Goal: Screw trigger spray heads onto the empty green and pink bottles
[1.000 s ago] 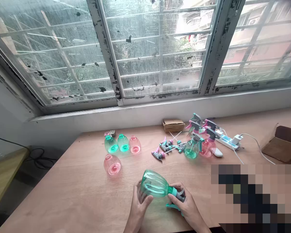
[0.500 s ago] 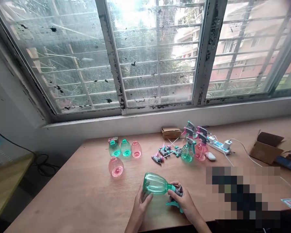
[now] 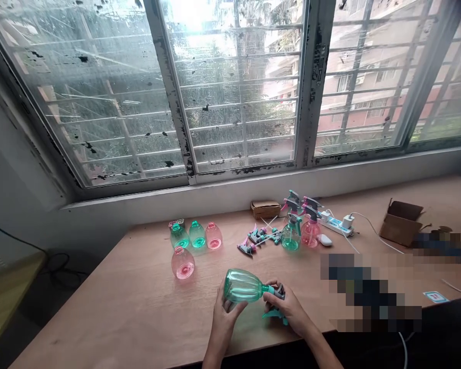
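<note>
- Cradling the base end of a translucent green ribbed plastic bottle [image 3: 243, 285], the left hand [image 3: 226, 303] has its grip curled around the wall, thumb along the near side.
- The right hand [image 3: 289, 306] has its grip pinching a teal-and-grey plastic spray head [image 3: 278, 293] at the bottle's neck; the teal trigger [image 3: 273, 314] points down below the fingers. How far the collar is screwed on cannot be told.
- The bottle is held sideways over the near part of a brown wooden counter [image 3: 130, 307], base to the left and neck to the right.
- Left of centre stand four headless bottles: two translucent green bottles [image 3: 197, 236] and a translucent pink bottle [image 3: 214, 237] in a row, with another pink one [image 3: 183, 264] in front.
- Beyond the hands lies a pile of loose grey, pink and teal spray heads [image 3: 257, 237] with pale tubes.
- Just right of it, a green bottle with a spray head [image 3: 291, 238] stands beside a pink bottle with a spray head [image 3: 311, 234]; more heads rise behind.
- Farther right are a white power strip [image 3: 337, 224] and an open brown cardboard box [image 3: 401, 225].
</note>
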`<state>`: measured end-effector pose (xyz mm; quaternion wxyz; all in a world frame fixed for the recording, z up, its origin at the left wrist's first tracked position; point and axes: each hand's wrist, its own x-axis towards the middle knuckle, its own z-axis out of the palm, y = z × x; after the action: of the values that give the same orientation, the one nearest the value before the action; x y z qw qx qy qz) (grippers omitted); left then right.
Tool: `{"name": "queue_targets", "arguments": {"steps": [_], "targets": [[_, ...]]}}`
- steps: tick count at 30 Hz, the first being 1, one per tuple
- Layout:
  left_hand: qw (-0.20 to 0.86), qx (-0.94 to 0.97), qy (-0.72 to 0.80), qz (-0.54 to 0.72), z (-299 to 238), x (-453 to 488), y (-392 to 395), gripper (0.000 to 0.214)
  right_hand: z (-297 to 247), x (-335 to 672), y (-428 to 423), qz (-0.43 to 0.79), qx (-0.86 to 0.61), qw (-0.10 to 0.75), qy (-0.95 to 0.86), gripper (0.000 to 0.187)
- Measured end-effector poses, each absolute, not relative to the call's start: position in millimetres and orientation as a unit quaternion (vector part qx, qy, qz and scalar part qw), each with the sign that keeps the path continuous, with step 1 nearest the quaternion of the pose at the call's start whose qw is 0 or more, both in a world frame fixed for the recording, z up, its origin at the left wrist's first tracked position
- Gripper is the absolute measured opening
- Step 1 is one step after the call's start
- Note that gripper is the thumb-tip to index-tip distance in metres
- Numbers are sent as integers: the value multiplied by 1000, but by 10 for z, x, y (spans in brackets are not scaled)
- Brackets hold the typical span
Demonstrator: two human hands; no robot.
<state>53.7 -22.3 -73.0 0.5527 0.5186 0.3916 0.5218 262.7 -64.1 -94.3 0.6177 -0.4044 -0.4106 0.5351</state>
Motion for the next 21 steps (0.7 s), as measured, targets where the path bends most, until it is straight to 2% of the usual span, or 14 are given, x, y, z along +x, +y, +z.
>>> {"name": "queue_targets", "arguments": {"steps": [5, 13, 21], "targets": [[569, 520, 375, 515, -762, 545, -209, 86, -922, 2643, -626, 527, -404, 625, -411, 49], [545, 492, 406, 544, -702, 645, -261, 58, -918, 2657, -646, 507, -422, 626, -415, 53], [550, 475, 398, 560, -537, 765, -399, 64, -876, 2628, -661, 485, -435, 646, -396, 53]]}}
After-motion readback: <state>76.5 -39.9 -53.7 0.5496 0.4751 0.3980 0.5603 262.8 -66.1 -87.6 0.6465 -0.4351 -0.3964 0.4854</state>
